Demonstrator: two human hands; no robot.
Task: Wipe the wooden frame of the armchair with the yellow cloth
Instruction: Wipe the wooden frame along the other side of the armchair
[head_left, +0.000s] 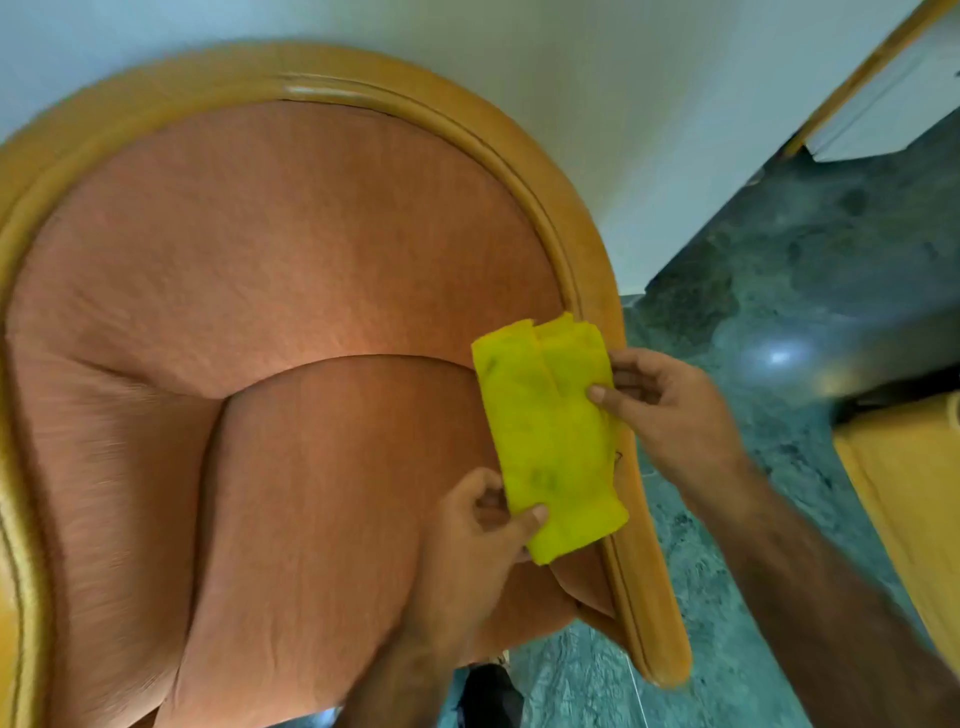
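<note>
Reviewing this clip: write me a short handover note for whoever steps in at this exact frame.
Left hand: pinching the lower end of the yellow cloth.
Right hand: pinching the cloth's right edge, near the top.
Cloth: folded, dark smudges on it, held over the right side of the wooden frame, beside the orange cushion; contact with the wood unclear.
Done: cannot tell how much frame is wiped.
Left: probably the rest of the arch, top and left side.

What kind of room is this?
Probably a room in a home, maybe a sitting room. There is a cushioned armchair with a curved wooden frame, a pale wall behind it, and a shiny dark stone floor.
</note>
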